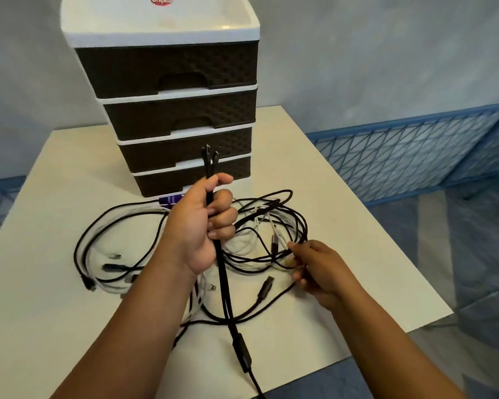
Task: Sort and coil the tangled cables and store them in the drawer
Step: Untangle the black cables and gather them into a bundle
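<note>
Grey wall, cream table. Drawer unit at back, drawers closed. Tangled cables on table: light, limp, snag-prone; best taken near plugs. Left hand fists black multi-head cable, lifted. Right hand pinches strand in tangle.

You are in what looks like a plain room of a home. A small cream square-topped desk stands against a bare pale grey wall, over a blue geometric-patterned floor covering. On the desk sits a household plastic drawer unit with a white frame and four dark brown woven-look drawers, a red brand sticker on its top.
</note>
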